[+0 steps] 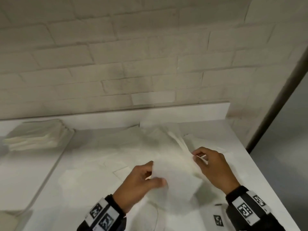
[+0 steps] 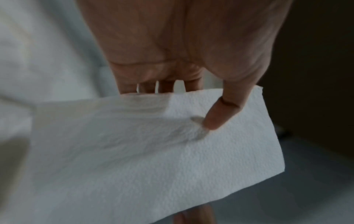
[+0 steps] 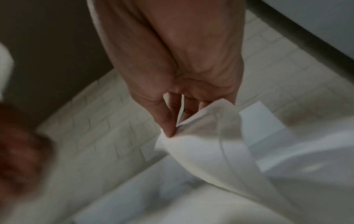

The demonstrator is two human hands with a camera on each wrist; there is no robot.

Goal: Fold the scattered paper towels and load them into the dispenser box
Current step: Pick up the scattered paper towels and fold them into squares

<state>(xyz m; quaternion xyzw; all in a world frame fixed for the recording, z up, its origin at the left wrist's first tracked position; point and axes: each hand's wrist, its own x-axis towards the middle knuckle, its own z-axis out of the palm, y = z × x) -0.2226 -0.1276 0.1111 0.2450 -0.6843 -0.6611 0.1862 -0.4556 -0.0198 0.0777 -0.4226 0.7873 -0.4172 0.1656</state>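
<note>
Head view: both hands work over a white worktop [image 1: 50,172] set against a pale brick wall [image 1: 116,55]. The left hand [image 1: 138,182], at about 6 o'clock in the picture, grips the near left edge of a white paper towel [image 1: 176,174], thumb on top and fingers curled under it. The right hand [image 1: 215,165], at about 4 o'clock, pinches the towel's far right edge between thumb and forefinger, where the sheet bunches into narrow pleats. The towel hangs between the two hands, lifted off the worktop. More loose towels [image 1: 103,164] lie flat and overlapping on the worktop beneath and around it, toward 9 o'clock from the hands. A neat stack of folded towels [image 1: 36,137] sits well apart at 9 o'clock, near the wall. Both wrists wear dark bands [image 1: 106,212] with black-and-white square markers.

Left wrist view: the left hand [image 2: 184,50] holds the paper towel [image 2: 153,159], its thumb [image 2: 220,115] pressed onto the upper face, denting it, while the fingers [image 2: 147,86] pass behind the top edge.

Right wrist view: blurred. The right hand [image 3: 182,75] pinches a folded edge of the paper towel [image 3: 206,144] at its thumb tip [image 3: 170,128]; the sheet trails toward 5 o'clock.
</note>
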